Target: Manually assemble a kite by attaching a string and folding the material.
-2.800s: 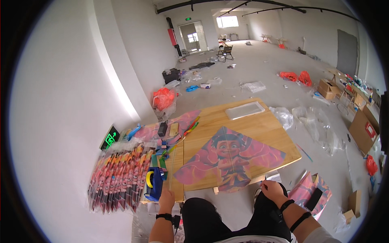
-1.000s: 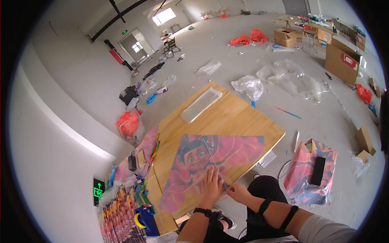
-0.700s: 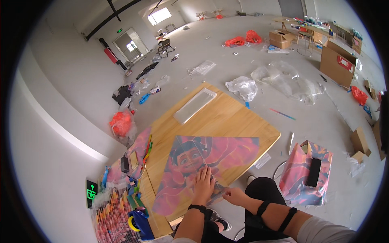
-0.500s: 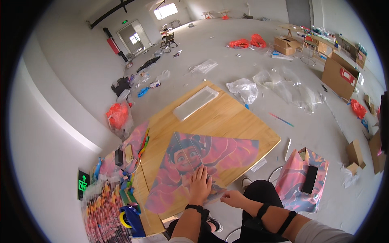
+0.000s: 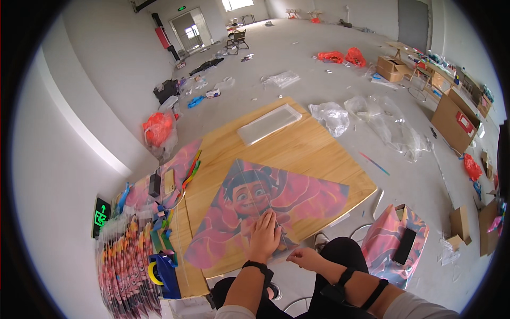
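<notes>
A pink kite (image 5: 313, 199) printed with a cartoon character lies spread on the wooden table (image 5: 297, 146). Thin pale lines, like rods, run down the kite's middle. My left hand (image 5: 265, 234) rests flat on the lower middle of the kite, fingers stretched out. At the kite's near edge, beside the table's front, my right hand (image 5: 306, 259) has its fingers curled together in a pinch. Whatever may be between those fingertips is too small to make out.
A clear plastic packet (image 5: 270, 124) lies at the table's far end. Packaged kites (image 5: 125, 266), a blue tape dispenser (image 5: 167, 279) and coloured ribbons (image 5: 192, 173) crowd the left side. To my right, a black phone (image 5: 405, 246) rests on a pink-covered box (image 5: 380, 242). Plastic bags (image 5: 329, 118) litter the floor.
The whole view has shifted slightly, so the table and room sit differently in it. My left hand stays flat on the kite, and my right hand stays curled near its edge.
</notes>
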Available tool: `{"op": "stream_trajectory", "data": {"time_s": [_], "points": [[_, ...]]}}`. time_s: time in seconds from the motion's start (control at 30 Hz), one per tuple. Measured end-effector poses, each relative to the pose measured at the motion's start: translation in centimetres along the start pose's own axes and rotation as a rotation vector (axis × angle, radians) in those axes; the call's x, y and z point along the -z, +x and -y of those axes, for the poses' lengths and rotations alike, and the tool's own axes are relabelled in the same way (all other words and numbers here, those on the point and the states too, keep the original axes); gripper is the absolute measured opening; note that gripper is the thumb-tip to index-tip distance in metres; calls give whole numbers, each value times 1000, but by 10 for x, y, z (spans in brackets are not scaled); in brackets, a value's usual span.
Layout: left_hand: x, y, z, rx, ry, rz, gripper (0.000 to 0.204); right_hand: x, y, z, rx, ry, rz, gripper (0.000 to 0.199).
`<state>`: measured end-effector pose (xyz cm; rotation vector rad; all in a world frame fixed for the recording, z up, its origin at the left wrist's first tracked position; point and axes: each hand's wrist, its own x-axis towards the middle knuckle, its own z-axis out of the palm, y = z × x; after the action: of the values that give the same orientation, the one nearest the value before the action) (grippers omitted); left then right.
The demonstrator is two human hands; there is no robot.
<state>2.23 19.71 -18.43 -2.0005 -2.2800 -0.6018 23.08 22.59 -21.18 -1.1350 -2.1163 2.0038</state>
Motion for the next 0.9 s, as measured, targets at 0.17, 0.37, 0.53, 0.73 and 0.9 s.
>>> {"op": "stream_trajectory", "data": {"time_s": [0.17,0.37,0.53,0.73,0.9], "points": [[5,2,-6,-13,24,-7,56,-1,0,-1,-3,33,-64,24],[12,1,-8,-26,-28,0,57,-2,0,-3,-3,61,-150,29],[9,1,-6,-52,-38,10,56,-5,5,-9,46,111,-183,30],[6,1,-4,-25,-27,-7,56,-1,4,4,-10,104,-233,34],[7,2,-2,-23,-28,-14,57,-5,3,12,-14,137,-268,35]]}}
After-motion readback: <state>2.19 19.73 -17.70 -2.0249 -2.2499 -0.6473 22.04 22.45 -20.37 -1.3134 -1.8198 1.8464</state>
